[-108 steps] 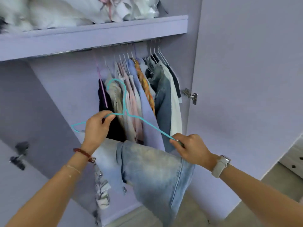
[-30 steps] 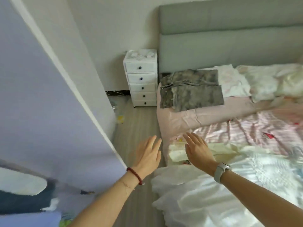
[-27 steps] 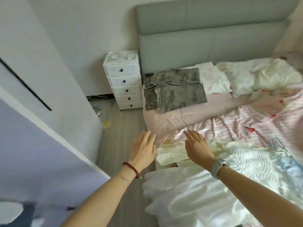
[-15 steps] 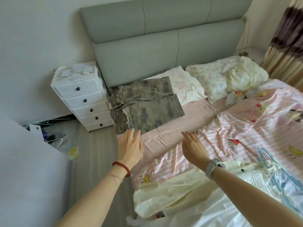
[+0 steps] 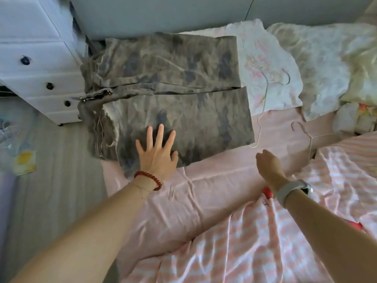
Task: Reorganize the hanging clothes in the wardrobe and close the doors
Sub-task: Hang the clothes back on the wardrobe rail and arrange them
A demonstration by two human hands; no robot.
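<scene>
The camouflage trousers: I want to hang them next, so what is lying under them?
The camouflage trousers lie folded on the pink sheet, their top edge over a floral pillow. A wire hanger lies beside them; anything beneath the fabric is hidden.

My bed's pink sheet (image 5: 200, 193) is carrying folded camouflage trousers (image 5: 173, 94) at eleven o'clock, two wire hangers (image 5: 263, 107) at one, striped quilt (image 5: 255, 242) at five.

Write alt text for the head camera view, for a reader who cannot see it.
A person's left hand, fingers spread, reaches over folded camouflage trousers lying on a pink bed sheet, while the right hand hangs loosely curled beside them. Two wire hangers lie to the right, and a white drawer unit stands at left.
</scene>
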